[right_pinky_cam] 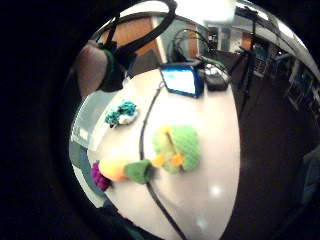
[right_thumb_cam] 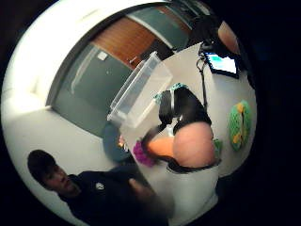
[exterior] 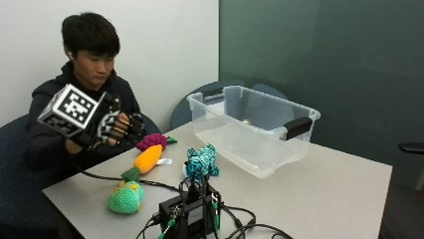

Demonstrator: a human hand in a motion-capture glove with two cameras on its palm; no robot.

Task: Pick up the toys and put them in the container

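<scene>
- Grey bench (exterior: 318, 189) in a plain office room, with a person seated at its far corner before a white wall and a dark green panel
- Four soft toys lie in a loose cluster on the near part of the bench: an orange carrot toy (exterior: 147, 159), a purple toy (exterior: 151, 141) just behind it, a teal toy (exterior: 201, 160) beside it, and a green toy (exterior: 126, 197) nearest the bench edge
- Carrot toy's long axis runs from the person toward the green toy, leafy end outward
- Clear plastic container (exterior: 255, 127) stands open and holds no toys, beyond the toys on the side away from the person
- Gloved right hand (exterior: 112, 127) hovers above the bench, fingers loosely curled, holding nothing
- Purple and carrot toys lie nearest it, just below and forward
</scene>
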